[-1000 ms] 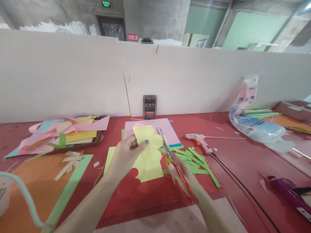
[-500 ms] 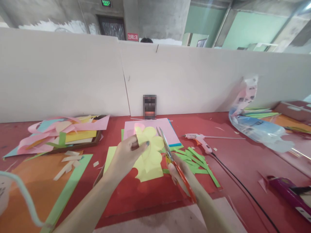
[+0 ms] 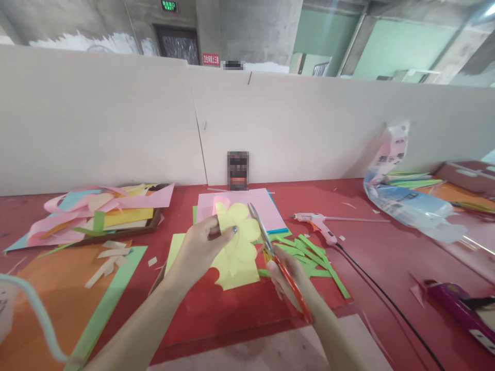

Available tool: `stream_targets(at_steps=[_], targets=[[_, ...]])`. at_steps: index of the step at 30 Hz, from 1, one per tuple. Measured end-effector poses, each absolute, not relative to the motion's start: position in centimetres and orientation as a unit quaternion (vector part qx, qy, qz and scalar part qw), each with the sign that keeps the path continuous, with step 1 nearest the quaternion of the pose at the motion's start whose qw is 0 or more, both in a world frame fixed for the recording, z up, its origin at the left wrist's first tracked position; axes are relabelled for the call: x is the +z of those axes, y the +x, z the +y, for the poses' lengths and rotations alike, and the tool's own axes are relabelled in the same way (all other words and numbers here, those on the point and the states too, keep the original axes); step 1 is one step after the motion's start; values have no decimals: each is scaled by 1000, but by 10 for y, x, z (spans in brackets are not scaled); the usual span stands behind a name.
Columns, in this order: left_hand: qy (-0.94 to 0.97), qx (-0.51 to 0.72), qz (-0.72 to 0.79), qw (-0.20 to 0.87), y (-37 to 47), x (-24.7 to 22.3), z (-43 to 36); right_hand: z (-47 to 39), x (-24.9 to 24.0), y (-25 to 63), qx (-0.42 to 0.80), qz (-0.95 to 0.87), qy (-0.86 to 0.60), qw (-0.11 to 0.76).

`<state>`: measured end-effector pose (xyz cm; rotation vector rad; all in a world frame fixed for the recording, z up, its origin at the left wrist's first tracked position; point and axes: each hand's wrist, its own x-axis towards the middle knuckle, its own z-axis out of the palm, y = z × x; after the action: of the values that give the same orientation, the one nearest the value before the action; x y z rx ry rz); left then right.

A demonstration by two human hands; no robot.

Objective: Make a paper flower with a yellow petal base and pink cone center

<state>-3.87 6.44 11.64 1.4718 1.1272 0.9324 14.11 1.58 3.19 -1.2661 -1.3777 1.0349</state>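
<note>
My left hand pinches a yellow paper flower by its left side, thumb on top. The flower has rounded petals cut along its right edge, and yellow paper below it has a scalloped notch. My right hand is wrapped round red-handled scissors, blades pointing up and away beside the flower's right petals. Whether the blades touch the paper I cannot tell. Under the flower lies a pink paper stack with a blue sheet at its edge. Green paper strips lie beyond my right hand.
A pink glue gun with a black cord lies to the right, near a plastic bag. A purple tool sits at the right front. Coloured scraps fill a tray at left. A white partition stands behind.
The scissors and my right hand have shifted very slightly, with the blade tips a touch further left. My left hand still holds the flower in nearly the same place.
</note>
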Motion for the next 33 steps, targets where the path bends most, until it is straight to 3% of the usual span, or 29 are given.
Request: stream_targets(at_steps=[10,15,21,25,28,33], targets=[[629,380,511,446,-40,122,64,15,33,143,442,-550,-491,511],[602,399,496,482,-38,119,66,14,32,141,459,-547,-477,513],[573,428,487,502,-38,112,70,18,32,143,362,-533,-542,539],[571,410,550,451,-40,107,73,24,26,147,292,-491,-585,576],[574,404,549,454,-37,104,73,26,28,147,309,-458,-578,600],[510,450,478,556,-24,101,65,21,38,144,408,-452,-525,595]])
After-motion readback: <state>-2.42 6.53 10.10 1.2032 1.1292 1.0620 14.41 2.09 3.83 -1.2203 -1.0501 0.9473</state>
